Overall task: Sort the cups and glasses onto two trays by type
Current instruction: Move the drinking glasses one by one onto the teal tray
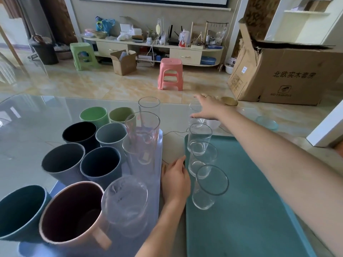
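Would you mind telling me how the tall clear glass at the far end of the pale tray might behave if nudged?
The tall clear glass looks narrow for its height, so it probably tips easily. Its smooth wall likely makes it slippery and breakable. Other glasses stand close beside it, so it might knock them.

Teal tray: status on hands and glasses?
Right hand open, reaching a glass beyond the teal tray. Left hand open, resting between trays. Three glasses on teal; glasses among cups on blue tray.
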### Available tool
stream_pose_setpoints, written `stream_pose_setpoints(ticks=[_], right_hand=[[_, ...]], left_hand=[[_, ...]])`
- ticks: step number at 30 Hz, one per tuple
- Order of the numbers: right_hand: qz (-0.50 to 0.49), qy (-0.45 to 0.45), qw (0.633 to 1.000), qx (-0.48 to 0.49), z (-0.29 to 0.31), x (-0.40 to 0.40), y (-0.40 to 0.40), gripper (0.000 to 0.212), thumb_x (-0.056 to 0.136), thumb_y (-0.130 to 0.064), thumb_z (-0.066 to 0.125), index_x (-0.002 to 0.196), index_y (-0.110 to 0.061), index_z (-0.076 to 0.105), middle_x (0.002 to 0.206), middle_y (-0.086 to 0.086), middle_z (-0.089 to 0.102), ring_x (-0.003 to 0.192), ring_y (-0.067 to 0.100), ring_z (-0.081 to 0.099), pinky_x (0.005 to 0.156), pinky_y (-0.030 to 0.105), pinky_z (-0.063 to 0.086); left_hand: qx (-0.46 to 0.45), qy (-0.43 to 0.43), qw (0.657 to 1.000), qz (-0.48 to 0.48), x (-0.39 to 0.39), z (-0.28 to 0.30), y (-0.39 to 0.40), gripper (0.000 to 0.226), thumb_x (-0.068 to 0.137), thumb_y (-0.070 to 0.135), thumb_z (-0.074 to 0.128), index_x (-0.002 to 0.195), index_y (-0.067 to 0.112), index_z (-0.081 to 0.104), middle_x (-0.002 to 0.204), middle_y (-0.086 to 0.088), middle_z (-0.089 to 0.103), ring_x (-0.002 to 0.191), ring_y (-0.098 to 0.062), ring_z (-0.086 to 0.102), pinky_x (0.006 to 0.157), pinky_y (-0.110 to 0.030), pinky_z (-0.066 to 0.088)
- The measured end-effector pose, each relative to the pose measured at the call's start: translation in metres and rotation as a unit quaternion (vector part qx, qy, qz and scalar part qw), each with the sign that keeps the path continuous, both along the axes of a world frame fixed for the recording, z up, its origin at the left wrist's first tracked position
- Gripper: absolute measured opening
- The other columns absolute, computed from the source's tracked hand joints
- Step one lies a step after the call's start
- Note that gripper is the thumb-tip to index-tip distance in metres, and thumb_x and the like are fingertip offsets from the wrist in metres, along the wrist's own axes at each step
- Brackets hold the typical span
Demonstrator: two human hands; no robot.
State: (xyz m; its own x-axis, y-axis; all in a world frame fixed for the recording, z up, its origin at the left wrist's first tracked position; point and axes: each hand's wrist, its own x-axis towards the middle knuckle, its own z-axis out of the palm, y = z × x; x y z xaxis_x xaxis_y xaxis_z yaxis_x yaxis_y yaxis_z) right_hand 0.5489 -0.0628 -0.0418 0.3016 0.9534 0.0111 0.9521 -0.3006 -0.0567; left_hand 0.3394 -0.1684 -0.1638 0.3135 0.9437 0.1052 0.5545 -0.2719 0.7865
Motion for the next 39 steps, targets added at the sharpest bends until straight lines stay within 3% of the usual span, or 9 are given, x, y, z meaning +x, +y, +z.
stream_pose_setpoints(ticks=[5,8,11,14,16,19,24,31,39], right_hand=[[-0.012,-0.052,0.996,-0.066,-0.027,0.013,0.031,0.098,0.074,-0.067,0.058,0.149,-0.028,0.009,0.156,0.010,0.022,0.145,0.030,0.008,0.109,0.067,-0.006],[-0.015,-0.075,0.995,-0.058,-0.032,0.018,0.034,0.090,0.074,-0.061,0.063,0.146,-0.028,0.020,0.150,0.015,0.032,0.143,0.031,0.019,0.107,0.070,-0.007],[-0.010,-0.064,0.998,-0.021,-0.034,0.021,0.033,0.081,0.070,-0.056,0.070,0.137,-0.029,0.034,0.143,0.014,0.042,0.138,0.030,0.029,0.109,0.063,-0.009],[0.005,-0.049,0.998,0.029,-0.026,0.018,0.025,0.080,0.066,-0.052,0.075,0.134,-0.029,0.039,0.139,0.014,0.045,0.132,0.029,0.040,0.115,0.054,-0.001],[0.010,-0.022,0.996,0.084,-0.013,0.013,0.013,0.079,0.066,-0.048,0.077,0.133,-0.029,0.040,0.139,0.014,0.045,0.128,0.030,0.044,0.115,0.048,0.015],[0.008,0.060,0.981,0.184,0.013,0.007,-0.017,0.076,0.067,-0.040,0.079,0.132,-0.028,0.043,0.134,0.011,0.044,0.120,0.029,0.047,0.097,0.035,0.038],[-0.015,0.079,0.977,0.199,0.046,-0.010,-0.097,0.078,0.064,-0.041,0.081,0.132,-0.032,0.044,0.132,0.007,0.044,0.103,0.021,0.052,0.080,0.028,0.041],[-0.114,0.112,0.974,0.160,0.016,-0.035,-0.238,0.081,0.061,-0.032,0.085,0.133,-0.035,0.047,0.129,0.005,0.044,0.096,0.017,0.051,0.086,0.028,0.042],[-0.101,0.243,0.952,0.157,-0.033,-0.099,-0.305,0.097,0.057,-0.024,0.088,0.138,-0.040,0.036,0.121,-0.005,0.046,0.103,0.013,0.054,0.095,0.034,0.048]], left_hand=[[0.000,0.001,1.000,0.008,0.003,-0.003,0.001,0.043,0.095,0.013,0.040,0.132,0.030,0.054,0.131,0.011,0.058,0.117,-0.017,0.047,0.095,-0.021,0.036],[0.003,0.006,1.000,0.011,0.003,-0.004,0.002,0.044,0.094,0.013,0.042,0.132,0.029,0.055,0.131,0.010,0.058,0.116,-0.017,0.048,0.094,-0.021,0.035],[-0.003,0.004,1.000,0.010,0.003,-0.005,0.002,0.044,0.094,0.012,0.042,0.132,0.029,0.055,0.131,0.010,0.058,0.118,-0.017,0.047,0.096,-0.022,0.036],[-0.003,0.008,1.000,0.009,0.004,-0.004,0.002,0.044,0.094,0.013,0.041,0.133,0.030,0.054,0.131,0.010,0.057,0.120,-0.018,0.045,0.098,-0.024,0.036],[-0.002,0.006,1.000,0.009,0.003,-0.002,0.000,0.043,0.095,0.013,0.040,0.133,0.029,0.054,0.132,0.009,0.058,0.120,-0.020,0.045,0.099,-0.026,0.036],[-0.011,0.007,1.000,0.002,0.001,-0.001,0.001,0.043,0.095,0.013,0.039,0.134,0.027,0.053,0.134,0.005,0.057,0.122,-0.023,0.045,0.102,-0.030,0.037],[-0.007,0.063,0.997,-0.038,-0.006,0.002,-0.002,0.045,0.097,0.016,0.035,0.141,0.025,0.045,0.144,0.001,0.047,0.131,-0.034,0.037,0.114,-0.036,0.026],[0.012,0.105,0.989,-0.102,-0.031,-0.001,-0.028,0.048,0.101,0.021,0.031,0.148,0.019,0.030,0.153,-0.012,0.033,0.142,-0.030,0.026,0.118,-0.037,0.018],[0.016,0.084,0.987,-0.133,-0.048,0.002,-0.051,0.050,0.101,0.019,0.032,0.151,0.014,0.025,0.155,-0.012,0.028,0.146,-0.024,0.018,0.119,-0.036,0.014]])
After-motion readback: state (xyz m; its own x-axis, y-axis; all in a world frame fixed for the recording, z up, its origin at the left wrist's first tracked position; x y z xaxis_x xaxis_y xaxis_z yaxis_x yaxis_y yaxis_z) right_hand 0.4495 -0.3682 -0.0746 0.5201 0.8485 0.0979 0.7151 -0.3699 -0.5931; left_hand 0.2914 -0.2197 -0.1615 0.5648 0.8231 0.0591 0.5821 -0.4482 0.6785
